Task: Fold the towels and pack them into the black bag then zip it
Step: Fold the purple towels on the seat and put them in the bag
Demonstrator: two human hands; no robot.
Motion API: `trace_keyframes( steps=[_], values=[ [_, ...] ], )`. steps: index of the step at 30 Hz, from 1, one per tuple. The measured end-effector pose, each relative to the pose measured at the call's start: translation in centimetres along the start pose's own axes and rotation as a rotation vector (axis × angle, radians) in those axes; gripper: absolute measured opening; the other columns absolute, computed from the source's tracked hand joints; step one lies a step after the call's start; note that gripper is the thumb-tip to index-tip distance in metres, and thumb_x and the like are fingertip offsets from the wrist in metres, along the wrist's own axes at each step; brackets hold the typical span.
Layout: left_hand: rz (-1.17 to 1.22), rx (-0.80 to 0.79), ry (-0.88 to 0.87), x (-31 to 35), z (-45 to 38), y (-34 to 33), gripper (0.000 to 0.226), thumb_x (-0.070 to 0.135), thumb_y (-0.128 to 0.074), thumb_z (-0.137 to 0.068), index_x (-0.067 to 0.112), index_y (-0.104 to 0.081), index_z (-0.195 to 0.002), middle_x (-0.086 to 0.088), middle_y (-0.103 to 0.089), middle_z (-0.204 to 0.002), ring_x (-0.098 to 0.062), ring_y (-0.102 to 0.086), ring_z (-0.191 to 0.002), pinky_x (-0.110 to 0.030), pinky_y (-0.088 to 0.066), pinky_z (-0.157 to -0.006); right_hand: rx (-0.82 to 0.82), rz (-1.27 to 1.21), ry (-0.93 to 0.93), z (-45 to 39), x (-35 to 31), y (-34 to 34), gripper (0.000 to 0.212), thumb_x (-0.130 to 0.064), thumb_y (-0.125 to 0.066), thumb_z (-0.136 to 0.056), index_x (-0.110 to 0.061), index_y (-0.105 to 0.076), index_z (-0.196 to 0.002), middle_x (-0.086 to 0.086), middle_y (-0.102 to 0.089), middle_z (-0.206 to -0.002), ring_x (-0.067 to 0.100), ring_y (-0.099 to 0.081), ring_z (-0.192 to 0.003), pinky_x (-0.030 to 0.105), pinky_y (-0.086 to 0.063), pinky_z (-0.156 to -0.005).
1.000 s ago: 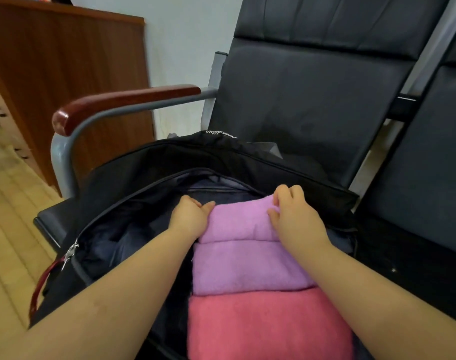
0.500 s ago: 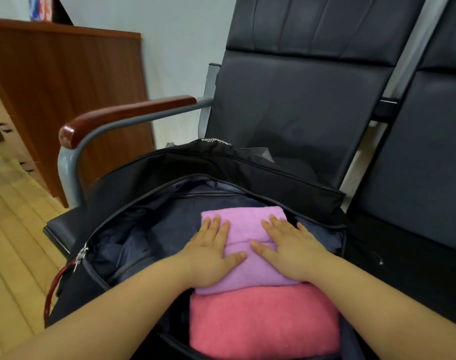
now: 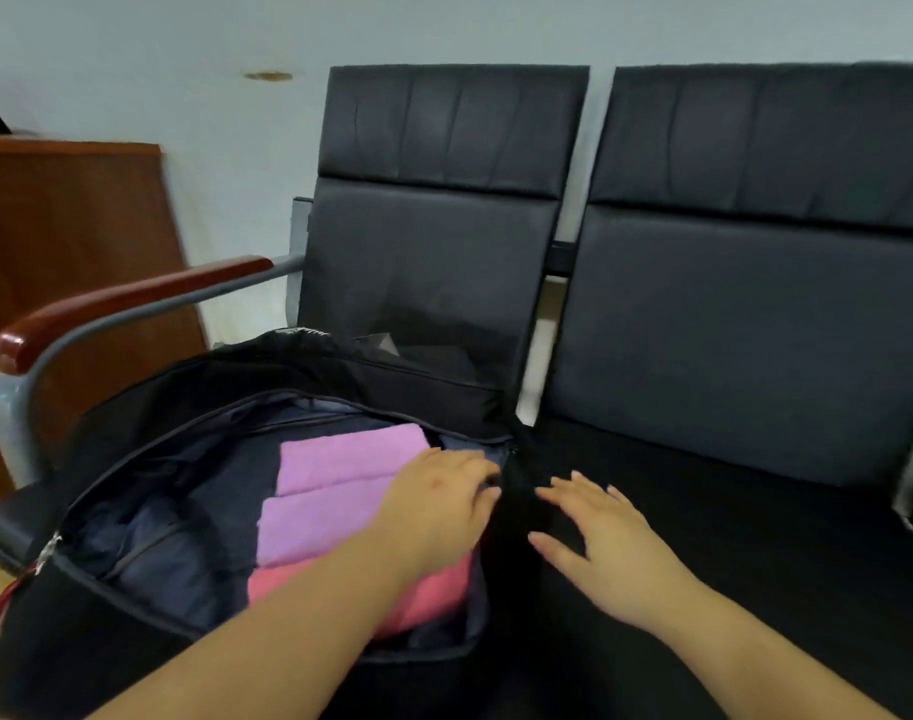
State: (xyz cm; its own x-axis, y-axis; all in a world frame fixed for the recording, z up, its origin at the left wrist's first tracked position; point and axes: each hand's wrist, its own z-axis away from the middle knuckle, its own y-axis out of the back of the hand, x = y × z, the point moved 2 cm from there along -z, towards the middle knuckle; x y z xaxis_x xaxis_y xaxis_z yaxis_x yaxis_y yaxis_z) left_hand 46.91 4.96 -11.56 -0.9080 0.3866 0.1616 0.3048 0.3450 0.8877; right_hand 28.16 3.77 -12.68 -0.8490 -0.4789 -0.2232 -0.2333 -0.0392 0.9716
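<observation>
Black waiting-room seats (image 3: 729, 511). Bag (image 3: 132, 641) unzipped, limp; towels (image 3: 340, 485) soft, light. My left hand (image 3: 438, 506) rests relaxed at rim; right hand (image 3: 599, 543) spread, empty.

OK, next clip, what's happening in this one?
A person is packing folded towels into a black bag that sits open on a black chair seat. A purple towel lies on top of a pink towel inside the bag. The left hand rests over the towels near the bag's right edge, fingers relaxed. The right hand is spread open over the dark seat just outside the bag, holding nothing. The bag is not yet zipped.
</observation>
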Motion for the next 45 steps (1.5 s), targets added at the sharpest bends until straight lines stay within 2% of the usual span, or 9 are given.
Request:
trace_keyframes(
  steps=[4,7,11,16,24,31,35,42,45],
  values=[
    [0.017,-0.119,-0.131,11.0,-1.7,-0.5,0.039,0.039,-0.041,-0.089,0.021,-0.070,-0.107,0.004,-0.069,-0.113,-0.009,-0.065,-0.102,-0.025,-0.050,-0.090,0.033,-0.051,-0.176,8.3,6.2,2.6,0.070,-0.070,-0.028,-0.086,-0.034,-0.033,-0.145,-0.011,-0.025,-0.155,0.006,-0.007,-0.146,0.030,-0.004,-0.119],
    [0.040,-0.243,-0.238,19.1,-2.8,-2.3,0.044,0.043,-0.037,-0.100,0.023,-0.046,-0.139,0.006,-0.043,-0.146,-0.009,-0.039,-0.133,-0.026,-0.024,-0.113,0.107,0.008,-0.275,14.3,11.3,4.5,0.089,-0.084,-0.016,-0.072,-0.034,-0.037,-0.143,-0.011,-0.027,-0.155,0.007,-0.008,-0.147,0.030,-0.004,-0.118],
    [0.160,-0.278,-0.312,28.9,-4.9,-3.8,0.043,0.045,-0.037,-0.100,0.030,-0.043,-0.139,0.014,-0.042,-0.145,-0.004,-0.037,-0.132,-0.021,-0.022,-0.110,0.314,0.014,-0.415,21.5,18.4,7.6,0.062,-0.062,-0.039,-0.085,-0.026,-0.052,-0.133,-0.003,-0.042,-0.146,0.019,-0.024,-0.144,0.036,-0.017,-0.116],
    [0.288,-0.344,-0.390,38.8,-7.2,-6.0,0.040,0.046,-0.040,-0.098,0.032,-0.046,-0.135,0.017,-0.046,-0.138,-0.001,-0.041,-0.127,-0.019,-0.030,-0.107,0.625,0.018,-0.644,30.4,26.7,10.4,0.040,-0.040,-0.059,-0.072,-0.015,-0.070,-0.101,0.007,-0.065,-0.105,0.032,-0.062,-0.100,0.044,-0.050,-0.087],
    [0.489,-0.466,-0.362,50.5,-9.8,-11.5,0.029,0.045,-0.049,-0.095,0.038,-0.055,-0.123,0.016,-0.052,-0.107,-0.004,-0.052,-0.103,-0.021,-0.040,-0.087,0.942,-0.069,-1.047,39.5,34.8,13.5,0.051,-0.022,-0.080,-0.069,-0.007,-0.063,-0.115,0.016,-0.061,-0.117,0.036,-0.056,-0.109,0.044,-0.047,-0.089],
    [0.457,-0.328,-0.546,57.7,-10.8,-14.0,0.041,0.040,-0.050,-0.095,0.031,-0.049,-0.135,0.012,-0.037,-0.147,-0.005,-0.031,-0.135,-0.011,-0.016,-0.106,0.919,-0.282,-1.293,43.2,38.0,13.2,0.079,-0.029,-0.071,-0.082,-0.012,-0.025,-0.145,0.016,-0.027,-0.146,0.033,-0.032,-0.132,0.039,-0.032,-0.106],
    [0.475,-0.485,-0.466,59.3,-11.2,-16.1,0.050,0.039,-0.051,-0.096,0.029,-0.038,-0.143,0.008,-0.026,-0.155,-0.007,-0.023,-0.141,-0.014,-0.015,-0.109,0.968,-0.476,-1.344,44.1,39.2,12.8,0.075,-0.021,-0.066,-0.086,-0.012,-0.023,-0.148,0.014,-0.038,-0.144,0.030,-0.042,-0.128,0.036,-0.037,-0.101],
    [0.883,-0.648,-0.195,59.3,-11.8,-16.5,0.033,0.034,-0.052,-0.097,0.021,-0.060,-0.126,0.013,-0.049,-0.134,0.001,-0.045,-0.118,-0.014,-0.032,-0.098,1.132,-0.617,-1.152,43.8,39.2,13.2,0.020,-0.017,-0.061,-0.091,-0.009,-0.069,-0.107,0.004,-0.068,-0.093,0.019,-0.063,-0.088,0.026,-0.047,-0.076],
    [0.870,-0.428,-0.189,59.2,-12.2,-15.3,0.043,0.054,-0.052,-0.087,0.016,-0.073,-0.087,0.003,-0.071,-0.091,-0.013,-0.063,-0.090,-0.035,-0.049,-0.087,1.151,-0.669,-1.094,43.3,38.6,13.3,0.013,-0.016,-0.061,-0.091,-0.010,-0.072,-0.096,-0.002,-0.067,-0.082,0.014,-0.065,-0.083,0.012,-0.043,-0.063]
  ],
)
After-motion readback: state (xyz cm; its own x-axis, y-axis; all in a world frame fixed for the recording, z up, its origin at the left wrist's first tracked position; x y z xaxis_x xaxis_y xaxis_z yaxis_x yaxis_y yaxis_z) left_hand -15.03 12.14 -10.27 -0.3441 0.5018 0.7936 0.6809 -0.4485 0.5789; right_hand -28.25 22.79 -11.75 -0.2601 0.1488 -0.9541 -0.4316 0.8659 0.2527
